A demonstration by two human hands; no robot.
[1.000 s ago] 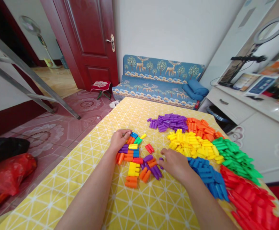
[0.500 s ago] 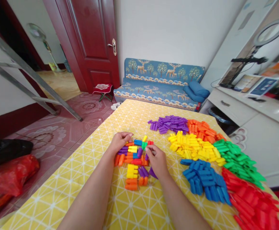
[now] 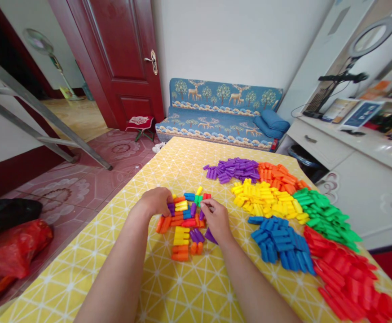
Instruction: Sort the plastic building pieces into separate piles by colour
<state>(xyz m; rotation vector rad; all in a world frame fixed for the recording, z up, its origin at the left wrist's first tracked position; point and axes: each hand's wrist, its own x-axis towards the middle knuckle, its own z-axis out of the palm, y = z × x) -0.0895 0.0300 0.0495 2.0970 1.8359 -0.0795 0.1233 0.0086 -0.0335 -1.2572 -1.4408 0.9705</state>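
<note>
A flat figure of joined plastic building blocks [image 3: 189,222] in orange, red, blue, yellow, purple and green lies on the table. At its upper left edge my left hand [image 3: 157,200] curls down, thumb and fingers closed around a purple block [image 3: 171,208]; part of that hand's grip is hidden. On the opposite side my right hand [image 3: 217,218] is pinched beside the red block [image 3: 207,196] and an upright purple block [image 3: 201,215]. Whatever lies between its fingertips is too small to make out. A purple triangular piece [image 3: 210,236] sits below the right hand.
Sorted heaps of blocks cover the table's right side: purple [image 3: 234,169], orange [image 3: 279,177], yellow [image 3: 266,197], green [image 3: 327,218], blue [image 3: 281,244] and red [image 3: 354,278]. A yellow patterned cloth [image 3: 178,291] covers the table. Behind it stands a blue sofa [image 3: 212,119].
My left hand has shifted left and turned downward over the figure's left edge. The right hand stays pinched at the right side. The whole view has moved slightly.
</note>
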